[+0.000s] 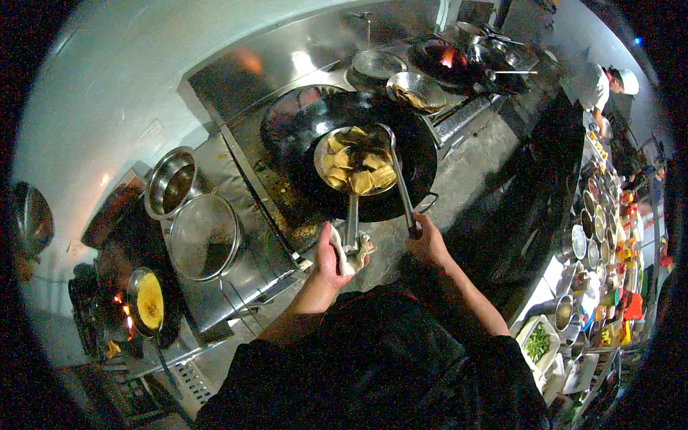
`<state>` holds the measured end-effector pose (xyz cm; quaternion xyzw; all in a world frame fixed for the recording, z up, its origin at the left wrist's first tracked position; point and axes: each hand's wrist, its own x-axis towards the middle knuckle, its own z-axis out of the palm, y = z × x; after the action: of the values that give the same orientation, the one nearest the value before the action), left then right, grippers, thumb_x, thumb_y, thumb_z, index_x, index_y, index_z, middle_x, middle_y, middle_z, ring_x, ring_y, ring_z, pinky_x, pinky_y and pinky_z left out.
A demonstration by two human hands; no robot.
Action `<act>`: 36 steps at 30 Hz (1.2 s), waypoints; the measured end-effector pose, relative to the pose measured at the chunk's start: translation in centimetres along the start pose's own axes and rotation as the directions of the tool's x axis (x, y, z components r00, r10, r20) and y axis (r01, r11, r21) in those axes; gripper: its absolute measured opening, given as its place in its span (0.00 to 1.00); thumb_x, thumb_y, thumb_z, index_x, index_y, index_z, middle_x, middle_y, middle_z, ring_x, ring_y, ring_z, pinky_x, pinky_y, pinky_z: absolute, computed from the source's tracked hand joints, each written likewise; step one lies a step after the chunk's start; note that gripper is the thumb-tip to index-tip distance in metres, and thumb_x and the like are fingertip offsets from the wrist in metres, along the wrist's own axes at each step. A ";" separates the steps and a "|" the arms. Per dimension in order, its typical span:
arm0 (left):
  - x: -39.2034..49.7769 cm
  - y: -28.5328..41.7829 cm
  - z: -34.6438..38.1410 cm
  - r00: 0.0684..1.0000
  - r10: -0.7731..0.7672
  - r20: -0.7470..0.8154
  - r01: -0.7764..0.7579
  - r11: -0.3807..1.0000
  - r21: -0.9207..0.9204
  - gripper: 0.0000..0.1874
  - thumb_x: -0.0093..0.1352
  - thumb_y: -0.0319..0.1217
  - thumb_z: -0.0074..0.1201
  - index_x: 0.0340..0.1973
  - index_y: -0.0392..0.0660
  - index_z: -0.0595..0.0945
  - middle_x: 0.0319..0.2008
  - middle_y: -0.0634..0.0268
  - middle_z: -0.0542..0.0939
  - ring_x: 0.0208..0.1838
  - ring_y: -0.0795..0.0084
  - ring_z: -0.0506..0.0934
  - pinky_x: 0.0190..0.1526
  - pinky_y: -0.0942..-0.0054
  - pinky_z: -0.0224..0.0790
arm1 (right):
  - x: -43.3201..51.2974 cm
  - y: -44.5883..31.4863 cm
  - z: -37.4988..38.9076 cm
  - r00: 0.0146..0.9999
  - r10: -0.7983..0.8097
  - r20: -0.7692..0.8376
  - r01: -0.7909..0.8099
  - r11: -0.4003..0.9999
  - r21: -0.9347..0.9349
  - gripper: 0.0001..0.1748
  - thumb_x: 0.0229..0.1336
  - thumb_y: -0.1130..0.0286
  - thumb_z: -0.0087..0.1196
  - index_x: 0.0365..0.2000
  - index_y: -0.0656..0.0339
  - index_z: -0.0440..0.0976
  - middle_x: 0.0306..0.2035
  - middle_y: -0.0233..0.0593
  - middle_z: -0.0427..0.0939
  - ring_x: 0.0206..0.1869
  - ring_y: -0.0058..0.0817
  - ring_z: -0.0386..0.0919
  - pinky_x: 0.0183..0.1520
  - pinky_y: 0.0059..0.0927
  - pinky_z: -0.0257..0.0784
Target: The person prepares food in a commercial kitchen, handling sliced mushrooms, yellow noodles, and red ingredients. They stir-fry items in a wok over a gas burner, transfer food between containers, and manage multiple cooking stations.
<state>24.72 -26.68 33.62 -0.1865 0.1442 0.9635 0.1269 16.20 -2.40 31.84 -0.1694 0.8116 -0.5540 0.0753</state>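
My left hand (329, 263) is closed around a white cloth (346, 257), which wraps the end of a metal handle (352, 217). That handle leads to a round metal strainer or pan (324, 174) within the large dark wok (301, 188). Several yellowish, flat food pieces (362, 181) lie in it, beside dark matter. My right hand (427, 242) grips the dark end of a long metal ladle (400, 180). The ladle's shaft slants along the right side of the food, and its tip reaches the food's upper right.
A mesh strainer (204, 236) and a steel bowl (171, 183) stand left. A pan with yellow food (149, 303) is beside flames (128, 317) at lower left. A perforated bowl (416, 91) sits behind the wok. Bowls (579, 242) crowd the right counter, where a person (596, 88) works.
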 end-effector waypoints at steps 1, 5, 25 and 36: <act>0.1 0.0 -0.1 0.999 -0.004 -0.052 0.004 1.000 -0.001 0.33 0.71 0.59 0.33 0.45 0.40 0.75 0.33 0.52 0.81 0.34 0.51 0.80 0.31 0.53 0.75 | -0.1 -0.7 0.4 0.970 0.230 0.085 -0.242 0.952 0.190 0.34 0.51 0.79 0.57 0.59 0.67 0.60 0.34 0.39 0.76 0.27 0.26 0.73 0.28 0.27 0.68; 0.5 0.2 -0.9 0.997 0.025 -0.068 -0.023 0.999 0.036 0.26 0.73 0.49 0.33 0.45 0.39 0.75 0.34 0.52 0.81 0.33 0.53 0.81 0.33 0.55 0.76 | -1.0 -6.2 -1.8 0.920 0.352 0.175 -0.392 0.844 0.366 0.36 0.50 0.78 0.59 0.61 0.64 0.60 0.33 0.38 0.76 0.24 0.23 0.73 0.23 0.23 0.65; 1.7 -3.7 -0.9 0.988 0.061 0.144 -0.030 0.978 -0.208 0.13 0.70 0.39 0.51 0.37 0.41 0.78 0.32 0.58 0.80 0.35 0.62 0.80 0.44 0.62 0.77 | -2.4 -2.1 -6.4 0.756 0.553 0.349 -0.595 0.358 0.720 0.27 0.61 0.69 0.50 0.61 0.58 0.63 0.42 0.39 0.75 0.37 0.29 0.71 0.35 0.33 0.67; 2.6 -2.9 -3.3 0.958 0.137 0.254 -0.134 0.990 -0.029 0.15 0.70 0.41 0.49 0.36 0.40 0.79 0.31 0.58 0.82 0.32 0.64 0.81 0.37 0.67 0.77 | 1.2 -7.8 -3.6 0.959 0.192 0.207 -0.244 0.934 0.263 0.34 0.56 0.77 0.57 0.63 0.58 0.59 0.36 0.36 0.74 0.30 0.22 0.72 0.27 0.24 0.68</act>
<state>24.31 -24.56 28.96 -0.0514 0.1336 0.9867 0.0768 15.52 -2.29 40.50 -0.1142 0.7269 -0.6360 0.2323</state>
